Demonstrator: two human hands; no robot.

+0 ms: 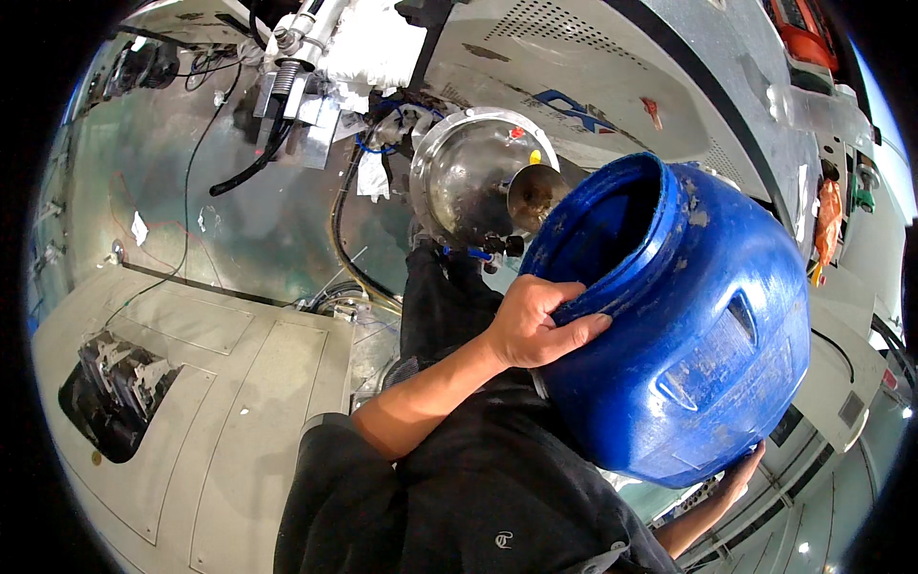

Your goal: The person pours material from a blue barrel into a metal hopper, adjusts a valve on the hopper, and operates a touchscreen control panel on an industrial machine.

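Note:
A scuffed blue plastic drum point(712, 335) is tilted on its side in front of me, its wide open mouth toward the upper left. With fingers closed over the neck's lower rim, my left hand point(550, 325) grips it. My right hand point(738, 476) supports the drum from below near its base; most of those fingers are hidden behind it. Just beyond the mouth a metal funnel point(535, 194) sits on the lid of a round steel tank point(464, 182). Whatever the drum contains is lost in its dark interior.
A pale machine housing with a perforated panel point(593, 77) rises behind the tank. Hoses and cables point(342, 220) run across the floor left of it. White cloths point(378, 48) hang at the top. A beige cabinet point(220, 383) stands at left, a clear bottle point(818, 113) at upper right.

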